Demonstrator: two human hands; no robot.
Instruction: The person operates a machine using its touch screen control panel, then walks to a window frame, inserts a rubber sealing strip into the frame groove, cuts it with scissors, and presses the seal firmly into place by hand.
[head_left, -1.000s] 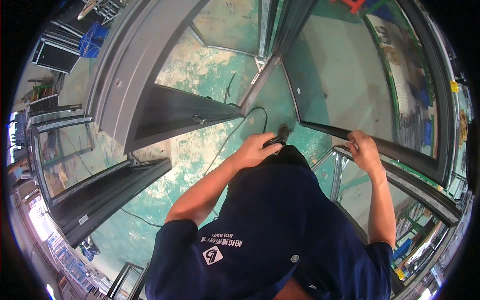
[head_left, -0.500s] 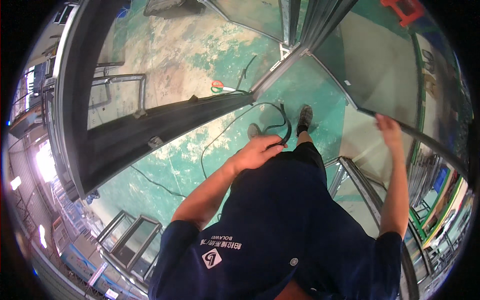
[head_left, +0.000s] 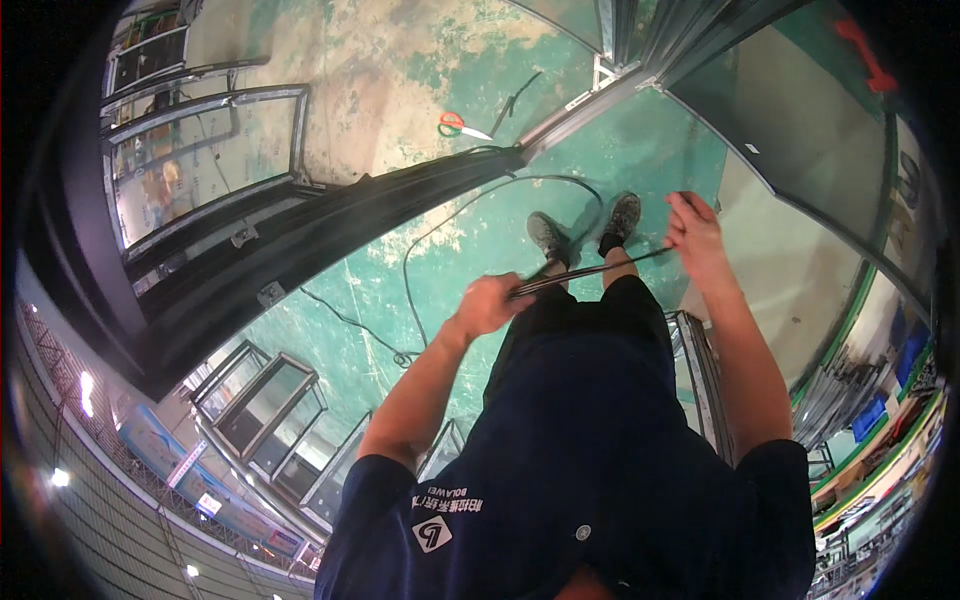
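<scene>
A black rubber strip (head_left: 585,272) is stretched between my hands in front of my thighs. My left hand (head_left: 488,304) is closed round several strands of it. My right hand (head_left: 694,236), slightly blurred, pinches its thin end, held farther out and to the right. A long loop of strip (head_left: 412,245) trails over the floor beyond the left hand and round past my shoes. Ahead on the left stands a dark metal frame (head_left: 400,205), apart from both hands.
Scissors (head_left: 452,125) with red and green handles lie on the worn green floor, near short black offcuts (head_left: 513,102). A dark glazed panel (head_left: 800,130) stands to the right. Smaller frames (head_left: 262,400) stand behind left. Something red (head_left: 866,58) is far right.
My right hand has come in from the panel on the right and now grips the strip's end. The strip, curled by my left hand before, is now drawn straight. The view has shifted.
</scene>
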